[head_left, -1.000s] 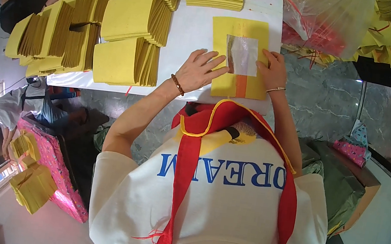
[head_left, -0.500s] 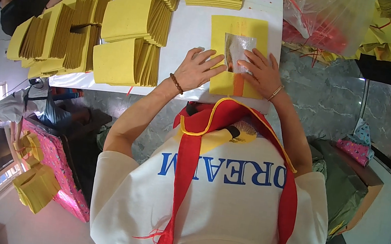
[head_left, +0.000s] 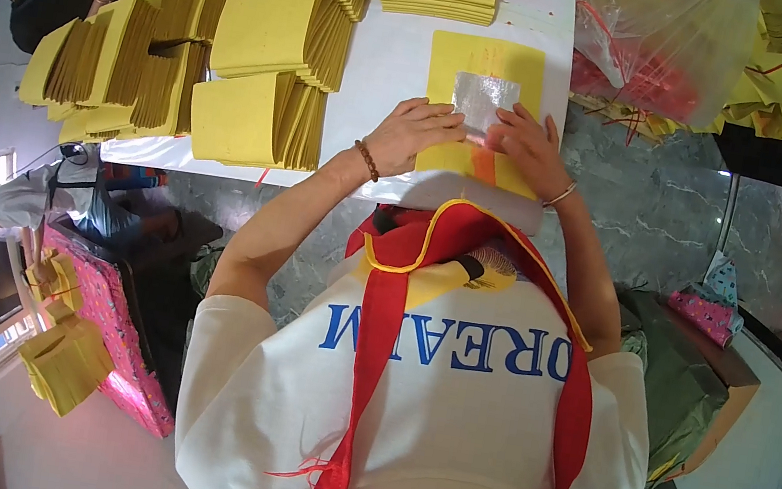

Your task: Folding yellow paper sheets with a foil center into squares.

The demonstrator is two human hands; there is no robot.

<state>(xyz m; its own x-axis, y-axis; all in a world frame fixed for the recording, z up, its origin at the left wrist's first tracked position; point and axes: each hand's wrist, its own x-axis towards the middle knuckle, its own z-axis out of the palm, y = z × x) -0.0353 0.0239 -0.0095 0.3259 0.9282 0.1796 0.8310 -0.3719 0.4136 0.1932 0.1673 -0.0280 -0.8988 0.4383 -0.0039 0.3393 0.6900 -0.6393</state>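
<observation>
Hands (head_left: 415,129) touch yellow paper (head_left: 488,56) bearing a silvery square (head_left: 485,97).

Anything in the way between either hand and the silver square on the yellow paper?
Nothing visible. Left hand is at the silver square's left edge, right hand at its lower right. The yellow stack left of the left hand stands clear.

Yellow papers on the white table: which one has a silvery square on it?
The yellow paper under the left hand and right hand: a silvery square lies on it, while the yellow stacks show none.
</observation>
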